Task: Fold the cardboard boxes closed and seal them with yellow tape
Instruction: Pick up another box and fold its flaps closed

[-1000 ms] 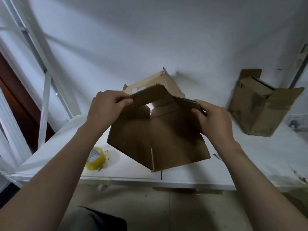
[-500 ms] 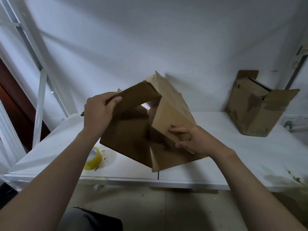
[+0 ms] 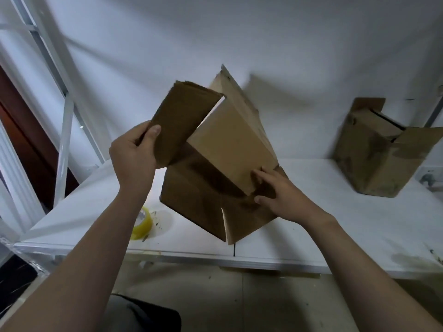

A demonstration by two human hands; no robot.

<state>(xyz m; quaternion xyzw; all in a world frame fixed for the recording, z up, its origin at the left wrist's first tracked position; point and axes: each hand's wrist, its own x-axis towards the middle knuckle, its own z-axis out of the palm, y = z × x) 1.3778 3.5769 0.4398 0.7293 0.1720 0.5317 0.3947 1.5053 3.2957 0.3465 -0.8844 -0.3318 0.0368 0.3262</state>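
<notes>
The cardboard box (image 3: 199, 202) is being held tilted above the tabletop (image 3: 335, 224). Its left flap (image 3: 182, 125) is being pinched by the left hand (image 3: 134, 154); another is being pressed by straight fingers of the right hand (image 3: 282, 195). Yellow tape (image 3: 143, 222): left of box.

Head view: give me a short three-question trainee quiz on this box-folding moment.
1. True or false: the yellow tape roll lies on the table, in neither hand.
2. The left hand grips: A) the dark flap of the held box; B) the yellow tape roll; C) nothing.
3. Fill in: the second box stands to the held box's ___.
Key: 1 true; 2 A; 3 right.
</notes>
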